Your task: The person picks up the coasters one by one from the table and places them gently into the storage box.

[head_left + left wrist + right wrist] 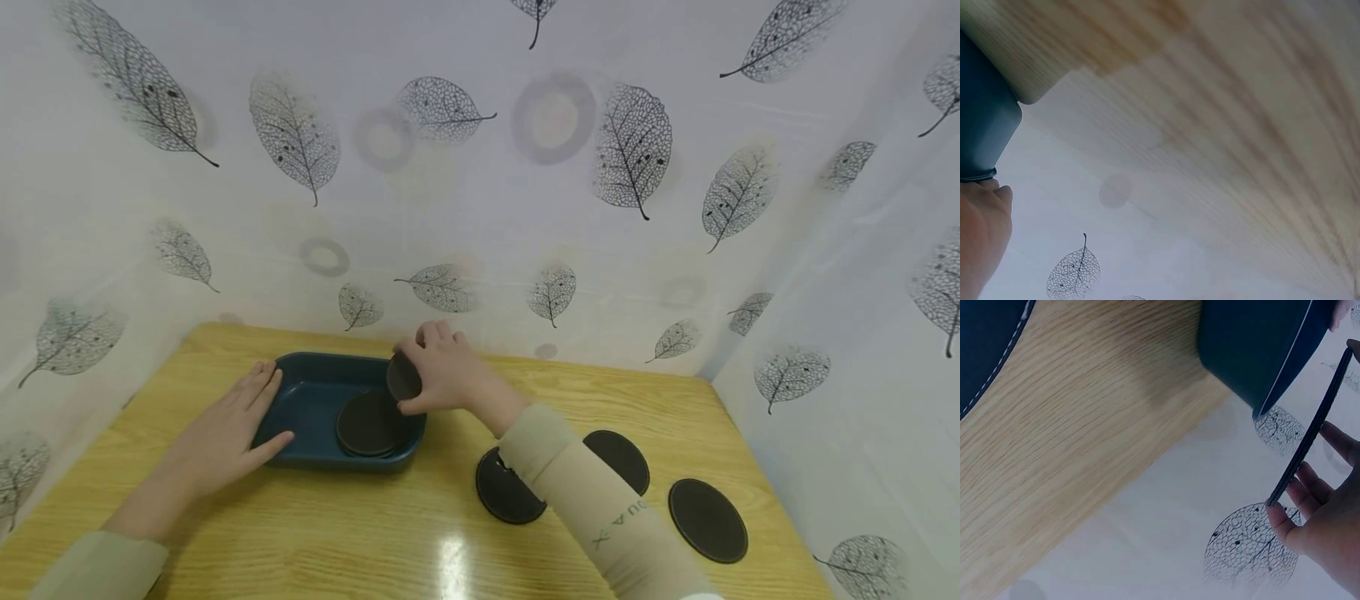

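A dark blue rectangular dish (309, 417) stands on the table, with a round black coaster (367, 425) lying in its right part. My right hand (453, 371) grips another round black coaster (402, 379) by its edges and holds it tilted over the dish's right end. Seen edge-on in the right wrist view, this coaster (1311, 432) is thin, with fingertips at both ends. Against the dish's left rim rests my left hand (217, 437), fingers straight along the side and thumb spread at the front. Only part of the left hand (982, 231) shows in the left wrist view.
Right of the dish, three more black coasters lie on the wooden table (360, 533): one (506, 492) partly under my right sleeve, one (621, 458) behind the forearm, and one (708, 521) farthest right. A leaf-patterned curtain (480, 200) hangs behind and beside the table.
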The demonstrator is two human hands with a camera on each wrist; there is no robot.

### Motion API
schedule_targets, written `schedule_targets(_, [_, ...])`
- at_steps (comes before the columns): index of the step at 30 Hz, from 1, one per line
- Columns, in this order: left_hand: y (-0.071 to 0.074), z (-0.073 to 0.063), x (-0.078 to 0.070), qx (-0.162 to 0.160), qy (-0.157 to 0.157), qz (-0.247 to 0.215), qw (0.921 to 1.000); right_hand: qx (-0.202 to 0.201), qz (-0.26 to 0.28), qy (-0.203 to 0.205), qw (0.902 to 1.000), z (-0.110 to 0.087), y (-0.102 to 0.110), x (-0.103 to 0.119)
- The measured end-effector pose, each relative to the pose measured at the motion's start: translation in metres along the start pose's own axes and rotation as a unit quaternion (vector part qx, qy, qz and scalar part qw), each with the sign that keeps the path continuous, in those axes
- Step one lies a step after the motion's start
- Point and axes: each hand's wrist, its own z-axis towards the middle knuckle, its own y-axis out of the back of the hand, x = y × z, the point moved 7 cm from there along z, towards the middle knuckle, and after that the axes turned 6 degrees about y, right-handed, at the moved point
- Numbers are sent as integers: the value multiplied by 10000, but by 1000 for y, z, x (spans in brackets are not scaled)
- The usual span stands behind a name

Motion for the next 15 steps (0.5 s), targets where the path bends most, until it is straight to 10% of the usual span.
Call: schedule_targets(15, [-1,0,2,154,143,-54,9998,102,-562,342,9978,18,-12,39])
